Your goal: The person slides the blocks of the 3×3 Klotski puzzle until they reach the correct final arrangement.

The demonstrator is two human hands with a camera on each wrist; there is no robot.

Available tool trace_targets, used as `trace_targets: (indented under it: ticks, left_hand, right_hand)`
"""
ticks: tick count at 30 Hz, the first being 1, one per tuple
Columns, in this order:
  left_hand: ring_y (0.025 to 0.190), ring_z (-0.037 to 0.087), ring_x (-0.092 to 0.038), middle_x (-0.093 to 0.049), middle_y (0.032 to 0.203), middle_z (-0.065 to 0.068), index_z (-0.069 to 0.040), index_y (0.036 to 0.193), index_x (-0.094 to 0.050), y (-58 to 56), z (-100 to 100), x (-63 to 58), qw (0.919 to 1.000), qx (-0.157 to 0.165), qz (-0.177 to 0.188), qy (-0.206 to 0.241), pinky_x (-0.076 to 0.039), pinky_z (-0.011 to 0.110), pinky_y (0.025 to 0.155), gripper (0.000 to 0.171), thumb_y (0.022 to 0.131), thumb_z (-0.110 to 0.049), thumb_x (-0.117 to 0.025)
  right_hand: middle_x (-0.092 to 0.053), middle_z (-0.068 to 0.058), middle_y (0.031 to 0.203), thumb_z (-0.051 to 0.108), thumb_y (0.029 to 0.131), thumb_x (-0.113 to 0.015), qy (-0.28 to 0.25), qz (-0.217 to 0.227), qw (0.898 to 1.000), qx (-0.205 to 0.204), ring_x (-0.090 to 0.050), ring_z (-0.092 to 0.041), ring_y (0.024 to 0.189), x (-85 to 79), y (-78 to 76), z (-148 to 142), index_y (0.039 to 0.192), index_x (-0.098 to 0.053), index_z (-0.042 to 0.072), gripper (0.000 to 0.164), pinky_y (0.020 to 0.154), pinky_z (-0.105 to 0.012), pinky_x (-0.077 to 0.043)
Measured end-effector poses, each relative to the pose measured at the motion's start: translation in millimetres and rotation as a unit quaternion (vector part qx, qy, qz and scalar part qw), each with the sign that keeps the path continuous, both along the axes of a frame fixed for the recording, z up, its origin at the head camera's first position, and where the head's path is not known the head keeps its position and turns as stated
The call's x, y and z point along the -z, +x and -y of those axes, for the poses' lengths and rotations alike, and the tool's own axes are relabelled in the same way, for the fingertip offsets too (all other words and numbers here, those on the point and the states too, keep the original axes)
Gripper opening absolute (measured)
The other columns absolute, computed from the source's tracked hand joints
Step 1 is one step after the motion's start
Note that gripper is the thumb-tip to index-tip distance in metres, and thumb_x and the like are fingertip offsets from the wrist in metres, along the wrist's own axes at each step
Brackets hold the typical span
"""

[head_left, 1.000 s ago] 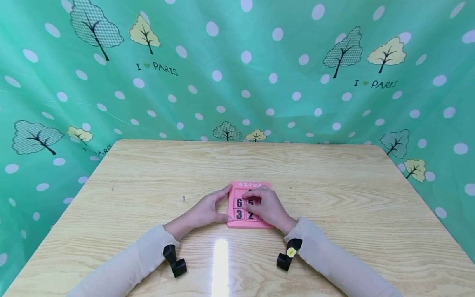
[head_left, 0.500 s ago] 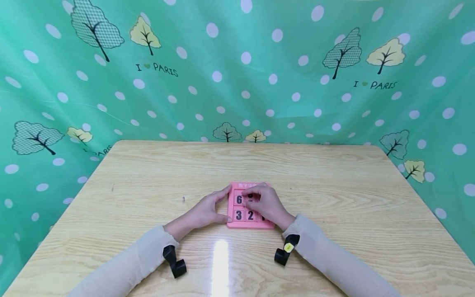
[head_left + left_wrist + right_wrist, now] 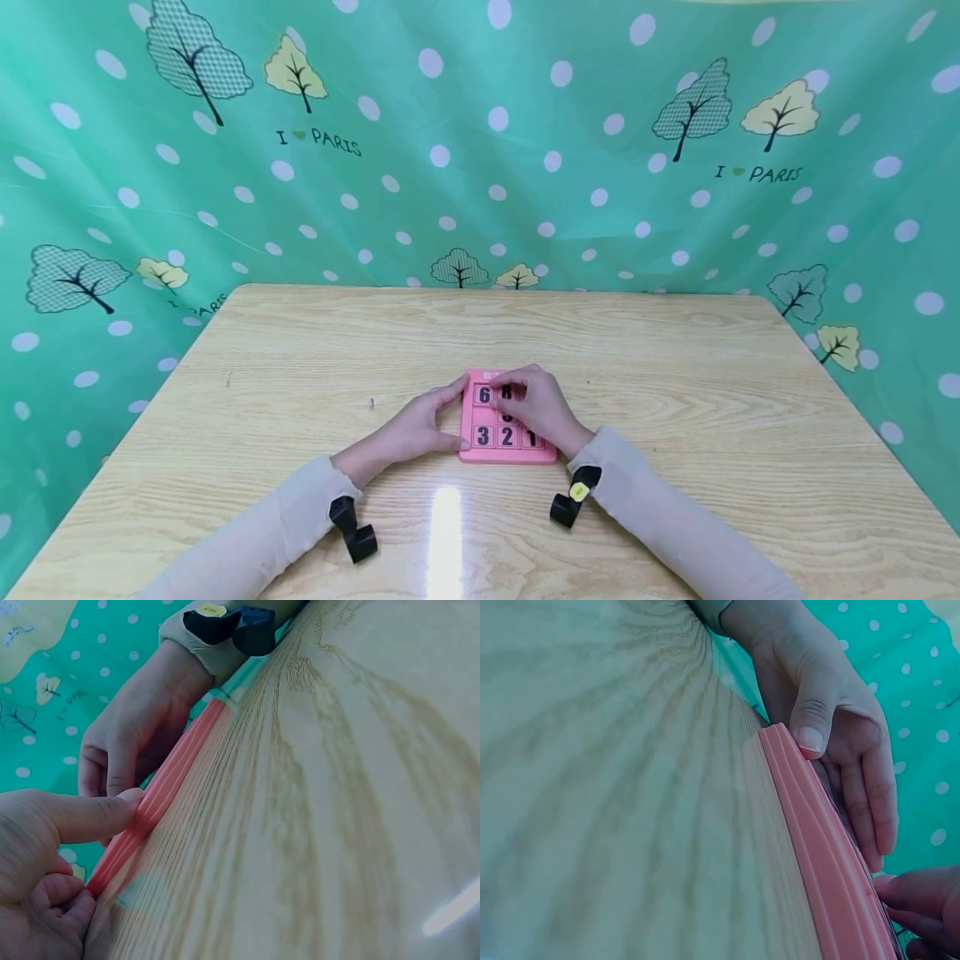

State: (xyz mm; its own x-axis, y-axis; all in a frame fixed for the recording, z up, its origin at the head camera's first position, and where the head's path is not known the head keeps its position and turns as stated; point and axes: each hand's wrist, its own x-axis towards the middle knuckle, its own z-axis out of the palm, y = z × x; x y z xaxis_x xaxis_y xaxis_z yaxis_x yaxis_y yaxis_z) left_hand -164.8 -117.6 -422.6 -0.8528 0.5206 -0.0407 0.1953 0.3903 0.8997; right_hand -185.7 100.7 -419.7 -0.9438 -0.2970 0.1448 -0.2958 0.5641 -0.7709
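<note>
A pink number slide puzzle (image 3: 498, 456) lies flat on the wooden table. My left hand (image 3: 411, 427) grips its left side, the thumb at the near corner and a finger at the far corner. In the left wrist view that thumb (image 3: 97, 816) presses on the puzzle's edge. Over the puzzle's right part, my right hand (image 3: 546, 410) has thumb and index finger at the right side of the number 6 tile (image 3: 483, 396), pinching it. This tile sits in the top left cell, with a bare pink slot below it. Tiles 3, 2 and 1 form the near row; the right hand partly hides the others.
The wooden table (image 3: 337, 342) reaches back to a green dotted curtain (image 3: 480, 167). A black camera sits on each wrist, at the left cuff (image 3: 354, 529) and the right cuff (image 3: 573, 497). A bright glare strip lies on the near tabletop.
The 6 tile has slid away from me, from the left cell of the middle row to the top row, along with my right hand. My left hand has stayed in place.
</note>
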Motion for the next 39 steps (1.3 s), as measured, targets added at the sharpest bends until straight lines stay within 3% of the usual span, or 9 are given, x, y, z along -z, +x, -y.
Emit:
trace_targets:
  ticks: [20,30,33,39]
  left_hand:
    - [0.142,0.025,-0.018,-0.023,0.154,0.007,-0.008,0.149,-0.023,0.6,1,-0.7,1.0000,0.003,0.005,0.004,-0.014,0.045,0.116,0.094,0.074,-0.014,-0.079]
    - [0.142,0.031,-0.017,-0.022,0.154,0.015,0.000,0.148,-0.021,0.1,-3,0.1,1.0000,-0.005,0.004,-0.007,-0.014,0.048,0.115,0.092,0.074,-0.001,-0.075]
    - [0.142,0.031,-0.017,-0.022,0.154,0.013,-0.002,0.149,-0.021,0.3,-3,-0.2,1.0000,-0.002,0.002,-0.006,-0.014,0.049,0.115,0.092,0.074,-0.003,-0.076]
    - [0.142,0.026,-0.018,-0.024,0.154,0.008,-0.009,0.150,-0.022,0.2,-1,0.2,1.0000,0.000,-0.001,-0.009,-0.015,0.046,0.116,0.095,0.074,-0.012,-0.078]
  right_hand:
    - [-0.068,0.000,0.103,0.008,0.077,-0.076,-0.017,0.017,1.000,0.014,-0.055,-0.017,0.097,-0.5,-1.8,2,0.104,-0.073,0.013,0.027,0.086,-0.035,-0.048]
    - [-0.066,0.002,0.102,0.008,0.079,-0.074,-0.042,0.035,0.998,-0.018,-0.055,-0.016,0.096,-6.8,19.8,-6,0.105,-0.073,0.012,0.026,0.084,-0.033,-0.048]
    - [-0.065,0.002,0.101,0.009,0.079,-0.074,-0.043,0.029,0.998,-0.028,-0.055,-0.015,0.096,-6.2,27.1,-8,0.104,-0.073,0.013,0.025,0.085,-0.032,-0.047]
    - [-0.064,0.003,0.094,0.008,0.077,-0.075,-0.044,0.021,0.998,-0.049,-0.053,-0.013,0.088,-1.7,37.0,-12,0.099,-0.074,0.012,0.023,0.075,-0.025,-0.048]
